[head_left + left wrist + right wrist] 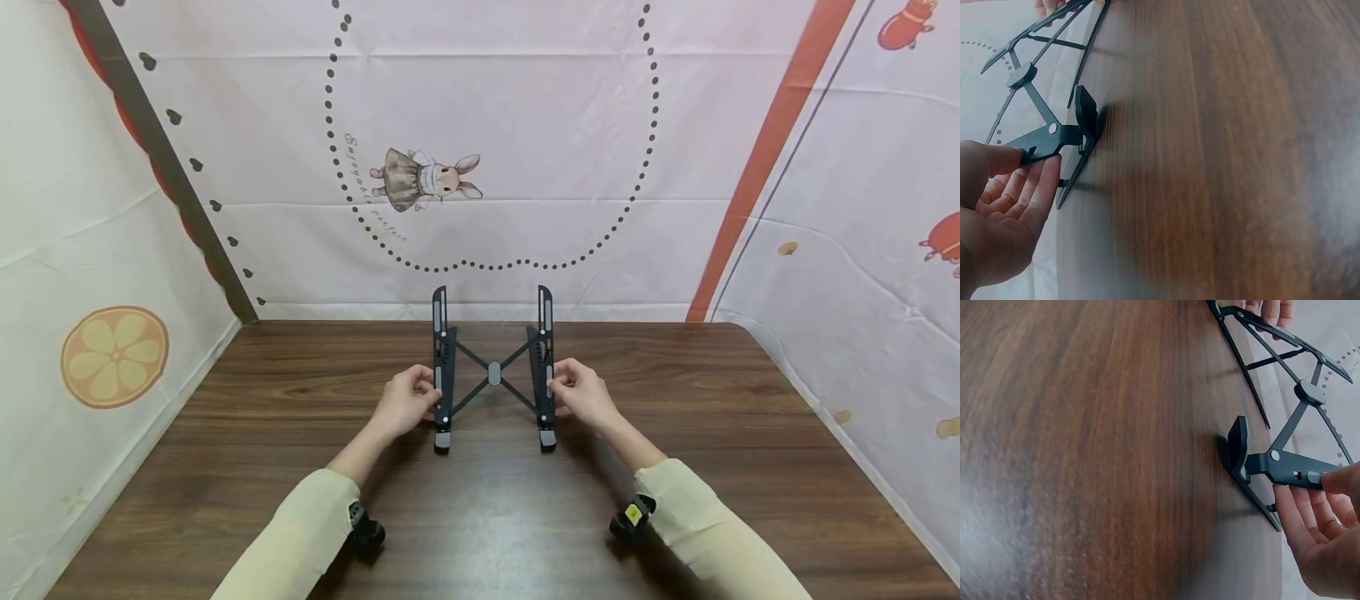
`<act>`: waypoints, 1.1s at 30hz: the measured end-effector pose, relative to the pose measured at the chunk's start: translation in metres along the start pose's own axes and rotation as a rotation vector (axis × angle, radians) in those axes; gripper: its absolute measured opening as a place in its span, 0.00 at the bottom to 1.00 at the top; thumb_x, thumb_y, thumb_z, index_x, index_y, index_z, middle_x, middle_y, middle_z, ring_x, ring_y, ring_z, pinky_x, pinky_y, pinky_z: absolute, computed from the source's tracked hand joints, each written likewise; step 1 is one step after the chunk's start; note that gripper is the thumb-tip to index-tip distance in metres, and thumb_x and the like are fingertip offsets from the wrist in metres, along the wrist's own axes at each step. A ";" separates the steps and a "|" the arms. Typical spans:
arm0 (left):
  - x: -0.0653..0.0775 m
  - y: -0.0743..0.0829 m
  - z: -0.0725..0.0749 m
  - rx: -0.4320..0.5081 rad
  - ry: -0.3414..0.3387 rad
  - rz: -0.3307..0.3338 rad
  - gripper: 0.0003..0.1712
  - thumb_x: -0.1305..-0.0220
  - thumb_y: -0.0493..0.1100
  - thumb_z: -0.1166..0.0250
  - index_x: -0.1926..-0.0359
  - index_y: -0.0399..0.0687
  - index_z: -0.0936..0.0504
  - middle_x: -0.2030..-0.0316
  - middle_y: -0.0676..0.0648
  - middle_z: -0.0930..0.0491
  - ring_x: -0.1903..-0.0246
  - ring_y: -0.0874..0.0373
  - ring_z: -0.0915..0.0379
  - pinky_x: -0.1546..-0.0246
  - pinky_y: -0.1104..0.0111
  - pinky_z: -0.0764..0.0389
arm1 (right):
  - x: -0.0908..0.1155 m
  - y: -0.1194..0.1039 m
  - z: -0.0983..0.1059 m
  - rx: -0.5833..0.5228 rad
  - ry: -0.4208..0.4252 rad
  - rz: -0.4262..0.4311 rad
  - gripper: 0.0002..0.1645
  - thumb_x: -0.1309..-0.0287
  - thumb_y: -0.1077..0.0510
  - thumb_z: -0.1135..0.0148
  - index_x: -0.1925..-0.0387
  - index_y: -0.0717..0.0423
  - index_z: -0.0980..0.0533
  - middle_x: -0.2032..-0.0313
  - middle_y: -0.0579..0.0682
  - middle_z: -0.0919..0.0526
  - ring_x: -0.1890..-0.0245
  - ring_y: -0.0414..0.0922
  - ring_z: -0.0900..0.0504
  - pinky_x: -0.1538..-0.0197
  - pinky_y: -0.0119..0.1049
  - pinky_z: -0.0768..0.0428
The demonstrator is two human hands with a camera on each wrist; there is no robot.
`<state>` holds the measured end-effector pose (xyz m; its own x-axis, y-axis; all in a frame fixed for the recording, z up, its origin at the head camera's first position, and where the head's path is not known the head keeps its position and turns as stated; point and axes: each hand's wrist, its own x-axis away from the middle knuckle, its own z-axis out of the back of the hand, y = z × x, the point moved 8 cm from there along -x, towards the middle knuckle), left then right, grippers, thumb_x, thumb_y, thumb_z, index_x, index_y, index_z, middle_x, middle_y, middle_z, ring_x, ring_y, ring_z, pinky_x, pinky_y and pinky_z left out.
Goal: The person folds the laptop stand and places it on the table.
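Observation:
A black folding laptop stand [494, 373] stands unfolded on the table, its crossed bars meeting at a grey oval hub between two slotted side rails. My left hand [406, 401] pinches the left rail, thumb on top and fingers beneath, as the left wrist view shows on the near part of the stand [1041, 142]. On the opposite side, my right hand [586, 392] grips the right rail the same way; in the right wrist view its thumb lies by a grey pad on the stand [1288, 469]. Both front lips turn upward at the near end.
The stand rests on a dark wood-grain table [495, 517], towards its back edge. Behind it hangs a pale printed cloth [525, 125] with a rabbit drawing, and similar cloth covers both sides. Black wrist cameras [367, 532] sit at both sleeve cuffs.

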<state>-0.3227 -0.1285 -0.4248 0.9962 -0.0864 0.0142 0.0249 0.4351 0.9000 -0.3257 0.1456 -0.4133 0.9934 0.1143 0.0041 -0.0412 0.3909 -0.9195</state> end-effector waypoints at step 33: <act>0.004 -0.001 0.006 0.043 -0.031 0.049 0.17 0.40 0.33 0.41 0.49 0.38 0.28 0.67 0.37 0.19 0.75 0.57 0.22 0.71 0.64 0.18 | 0.001 0.001 -0.006 -0.053 0.028 -0.045 0.11 0.39 0.64 0.47 0.56 0.65 0.29 0.64 0.57 0.22 0.70 0.45 0.18 0.64 0.43 0.18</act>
<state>-0.3193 -0.1349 -0.4225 0.9929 -0.0942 0.0722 -0.0285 0.4010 0.9156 -0.3238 0.1404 -0.4165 0.9968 0.0712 0.0358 0.0090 0.3457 -0.9383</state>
